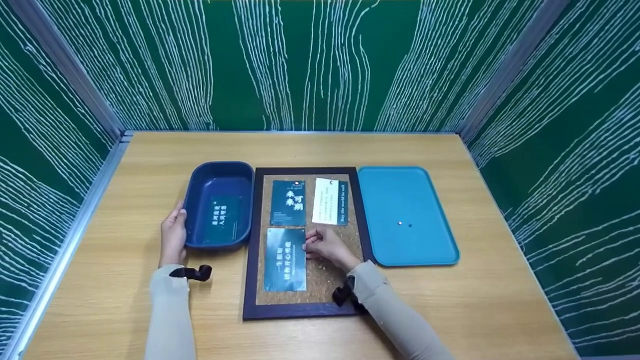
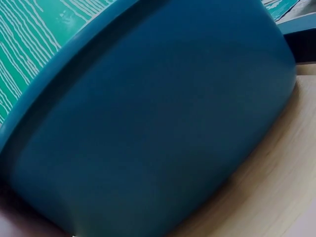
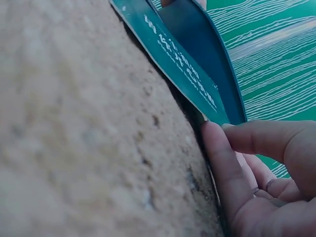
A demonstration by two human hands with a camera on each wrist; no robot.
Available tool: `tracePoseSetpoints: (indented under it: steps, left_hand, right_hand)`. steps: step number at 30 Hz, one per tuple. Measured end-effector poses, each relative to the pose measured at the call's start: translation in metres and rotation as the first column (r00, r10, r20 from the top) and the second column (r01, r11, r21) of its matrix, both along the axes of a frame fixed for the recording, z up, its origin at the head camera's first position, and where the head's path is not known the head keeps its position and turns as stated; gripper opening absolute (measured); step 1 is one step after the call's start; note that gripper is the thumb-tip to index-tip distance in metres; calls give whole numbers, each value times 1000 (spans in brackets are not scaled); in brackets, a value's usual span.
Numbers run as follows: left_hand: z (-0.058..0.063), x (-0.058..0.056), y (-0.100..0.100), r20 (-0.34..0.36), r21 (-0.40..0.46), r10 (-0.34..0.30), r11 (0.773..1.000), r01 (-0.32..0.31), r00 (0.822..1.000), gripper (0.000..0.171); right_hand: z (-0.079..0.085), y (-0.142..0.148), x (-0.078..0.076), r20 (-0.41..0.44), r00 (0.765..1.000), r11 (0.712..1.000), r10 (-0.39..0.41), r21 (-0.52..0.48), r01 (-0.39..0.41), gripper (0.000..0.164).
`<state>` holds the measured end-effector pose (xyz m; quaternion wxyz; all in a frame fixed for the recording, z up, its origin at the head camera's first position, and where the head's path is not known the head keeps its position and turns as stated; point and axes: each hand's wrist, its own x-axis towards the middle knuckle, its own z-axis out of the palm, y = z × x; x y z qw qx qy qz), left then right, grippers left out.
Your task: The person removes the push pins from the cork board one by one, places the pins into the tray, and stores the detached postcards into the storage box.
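My right hand pinches the edge of a green card with white writing between thumb and index finger, over the lower left of a cork board. Seen from the right wrist, the card stands slightly off the cork at the pinched corner. Above it on the board are another green card, with a small red pin at its top right, and a white-and-green card. My left hand holds the left wall of a deep blue bin, thumb at the rim. Inside the bin lies one more green card.
A shallow turquoise tray sits against the board's right side, with two tiny pin-like pieces on it. The board's dark frame adjoins the bin. Green panels with white lines surround the wooden table.
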<state>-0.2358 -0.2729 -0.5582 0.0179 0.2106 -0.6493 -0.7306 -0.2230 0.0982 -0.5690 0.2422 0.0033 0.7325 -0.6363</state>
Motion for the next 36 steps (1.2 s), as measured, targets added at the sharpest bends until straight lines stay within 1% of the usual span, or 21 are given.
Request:
tracePoseSetpoints:
  steps: [5, 10, 16, 20, 24, 28, 36]
  left_hand:
    - [-3, 1, 1, 3, -4, 7, 1000, -7, 1000, 48]
    - [-4, 3, 0, 2, -14, 6, 1000, -6, 1000, 49]
    - [-4, 4, 1, -11, -30, 3, 1000, -4, 1000, 48]
    - [-4, 3, 1, -3, -7, 8, 1000, -9, 1000, 48]
    - [-3, 3, 2, -6, 13, 12, 1000, -12, 1000, 48]
    - [-2, 2, 1, -8, 0, 4, 1000, -4, 1000, 49]
    - [0, 1, 1, -4, -4, -4, 1000, 4, 1000, 49]
  right_hand:
    - [0, 2, 1, 31, 999, 999, 9, -45, -8, 25]
    - [3, 2, 2, 67, 997, 996, 26, -82, -20, 28]
    - [6, -1, 1, 99, 995, 996, 21, -91, -12, 29]
    - [11, -3, 0, 109, 994, 995, 26, -101, -15, 29]
    - [17, -6, -3, 102, 994, 995, 33, -99, -23, 27]
    - [24, -9, -7, 79, 996, 995, 44, -92, -36, 27]
    - [41, -15, -16, 64, 996, 995, 62, -77, -57, 28]
